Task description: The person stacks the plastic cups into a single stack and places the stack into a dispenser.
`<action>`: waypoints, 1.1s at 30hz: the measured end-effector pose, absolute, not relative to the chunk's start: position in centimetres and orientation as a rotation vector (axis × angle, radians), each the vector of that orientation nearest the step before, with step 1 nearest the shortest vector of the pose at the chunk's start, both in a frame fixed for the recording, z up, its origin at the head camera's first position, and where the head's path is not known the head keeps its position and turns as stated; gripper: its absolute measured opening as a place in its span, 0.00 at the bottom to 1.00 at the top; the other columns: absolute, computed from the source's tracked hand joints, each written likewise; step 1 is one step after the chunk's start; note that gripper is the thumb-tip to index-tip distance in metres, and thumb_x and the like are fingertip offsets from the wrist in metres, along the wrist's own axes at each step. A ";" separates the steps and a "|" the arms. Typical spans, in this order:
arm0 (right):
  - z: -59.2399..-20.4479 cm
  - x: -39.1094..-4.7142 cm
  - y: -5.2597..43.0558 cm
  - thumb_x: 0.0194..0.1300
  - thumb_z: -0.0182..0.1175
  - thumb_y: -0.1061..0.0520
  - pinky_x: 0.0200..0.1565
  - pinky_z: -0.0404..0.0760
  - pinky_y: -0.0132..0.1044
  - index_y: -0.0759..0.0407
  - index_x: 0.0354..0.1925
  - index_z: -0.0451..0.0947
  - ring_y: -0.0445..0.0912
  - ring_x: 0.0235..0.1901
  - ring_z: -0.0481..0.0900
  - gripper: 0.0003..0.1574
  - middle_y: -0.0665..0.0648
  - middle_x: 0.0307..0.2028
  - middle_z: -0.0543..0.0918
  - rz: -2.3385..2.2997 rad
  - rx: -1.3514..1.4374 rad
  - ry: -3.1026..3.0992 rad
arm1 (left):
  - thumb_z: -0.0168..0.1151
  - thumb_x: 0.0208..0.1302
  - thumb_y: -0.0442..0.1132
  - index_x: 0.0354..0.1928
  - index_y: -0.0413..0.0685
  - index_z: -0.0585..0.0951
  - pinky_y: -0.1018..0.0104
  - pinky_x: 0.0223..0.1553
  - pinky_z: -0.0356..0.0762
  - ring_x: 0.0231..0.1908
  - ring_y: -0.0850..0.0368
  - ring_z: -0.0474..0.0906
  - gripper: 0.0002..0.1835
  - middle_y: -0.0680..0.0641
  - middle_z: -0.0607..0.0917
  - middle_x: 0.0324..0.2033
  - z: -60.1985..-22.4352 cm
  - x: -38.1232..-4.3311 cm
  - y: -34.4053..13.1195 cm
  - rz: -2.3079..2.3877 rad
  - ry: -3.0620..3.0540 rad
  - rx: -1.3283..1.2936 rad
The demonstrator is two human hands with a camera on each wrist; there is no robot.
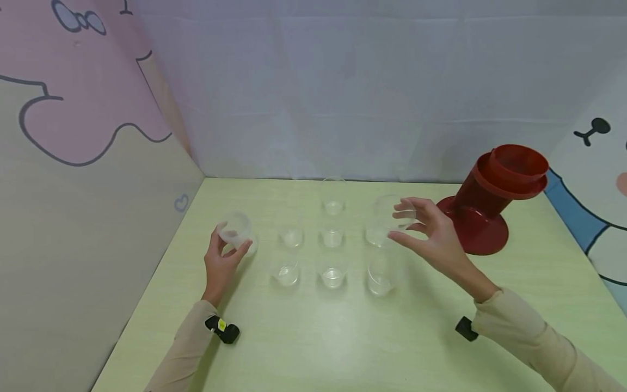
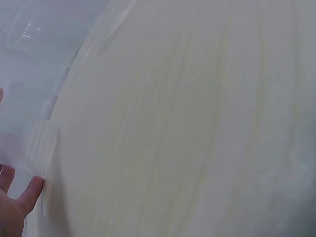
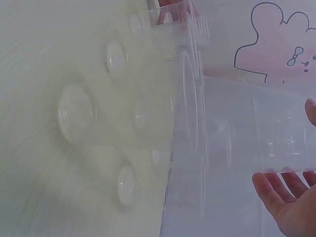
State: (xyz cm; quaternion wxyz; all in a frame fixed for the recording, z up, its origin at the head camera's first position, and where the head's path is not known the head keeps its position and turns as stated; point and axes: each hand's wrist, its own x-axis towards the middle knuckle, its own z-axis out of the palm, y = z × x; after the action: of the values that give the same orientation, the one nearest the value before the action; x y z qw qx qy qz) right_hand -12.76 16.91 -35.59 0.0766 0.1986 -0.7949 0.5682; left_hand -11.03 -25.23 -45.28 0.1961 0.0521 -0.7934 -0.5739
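My left hand grips a stack of clear plastic cups at the left of the table. In the left wrist view, the ribbed, nested rims of the stack show beside the fingertips. At the right, my right hand holds a clear plastic cup between thumb and fingers. The right wrist view shows this cup between the thumb and the other fingers. Its lower edge overlaps other clear plastic, so its exact height cannot be told. Several clear cups stand between the hands, among them a front middle cup.
A dark red plastic stand with a tilted tube and a red cup in its mouth stands at the back right. The pale wooden table meets a white cloth wall at the back. Printed panels flank both sides.
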 end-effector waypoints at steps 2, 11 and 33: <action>-35.6 -12.9 16.8 0.54 0.68 0.67 0.46 0.79 0.29 0.59 0.60 0.66 0.49 0.51 0.76 0.37 0.56 0.52 0.77 1.713 0.605 -2.377 | 0.71 0.54 0.35 0.67 0.47 0.64 0.67 0.46 0.79 0.53 0.57 0.72 0.38 0.45 0.76 0.53 -45.3 -11.0 -25.2 -1.607 -2.226 0.153; -35.7 -13.4 16.6 0.54 0.69 0.67 0.47 0.78 0.29 0.57 0.60 0.66 0.46 0.51 0.76 0.37 0.55 0.53 0.76 1.712 0.664 -2.392 | 0.71 0.54 0.37 0.67 0.50 0.64 0.72 0.45 0.78 0.55 0.55 0.71 0.38 0.45 0.75 0.55 -45.7 -11.2 -25.5 -1.597 -2.239 0.157; -35.5 -14.4 15.2 0.53 0.71 0.60 0.49 0.79 0.32 0.54 0.59 0.66 0.48 0.52 0.77 0.38 0.52 0.52 0.76 1.737 0.707 -2.455 | 0.71 0.54 0.38 0.66 0.49 0.64 0.67 0.46 0.79 0.56 0.54 0.71 0.38 0.45 0.75 0.56 -45.6 -11.1 -25.6 -1.569 -2.269 0.140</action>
State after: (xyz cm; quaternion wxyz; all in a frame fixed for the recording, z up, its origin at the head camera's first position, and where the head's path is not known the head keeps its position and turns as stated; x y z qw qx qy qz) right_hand -14.45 15.16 -35.49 0.0261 0.2286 -0.7944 0.5621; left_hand -11.11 -25.56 -45.57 0.1888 0.0499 -0.8067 -0.5578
